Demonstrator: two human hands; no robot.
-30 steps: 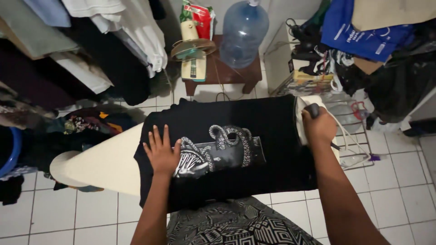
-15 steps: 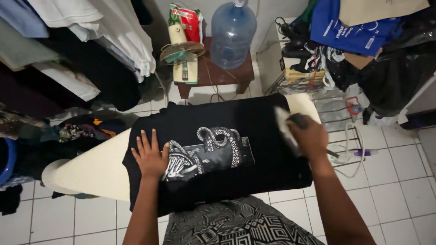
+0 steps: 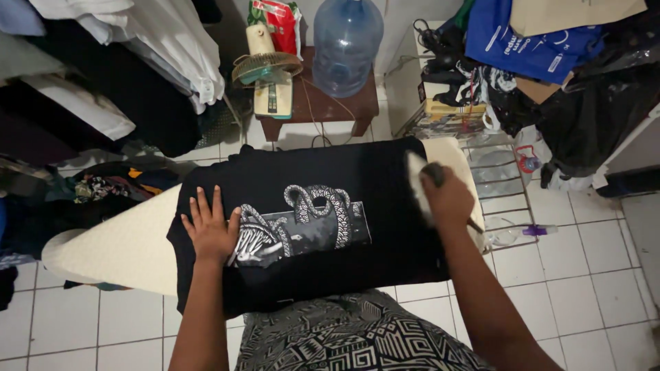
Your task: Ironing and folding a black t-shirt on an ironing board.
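We see the black cotton T-shirt with a white snake print point(image 3: 309, 227) spread flat at mid-frame on the cream padded ironing board point(image 3: 117, 247). Our left hand point(image 3: 210, 230) lies on it, fingers point(image 3: 206, 206) released and splayed. At centre right, our right hand point(image 3: 447, 199) is clenched around a white iron's dark handle point(image 3: 421, 180).

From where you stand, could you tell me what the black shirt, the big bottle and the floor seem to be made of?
Black shirt: soft matte fabric, likely cotton knit; it drapes over the board's edge.
Big bottle: clear bluish plastic, glossy; you can see through it.
Floor: white glazed tiles, probably ceramic; grout lines and a slight sheen show.
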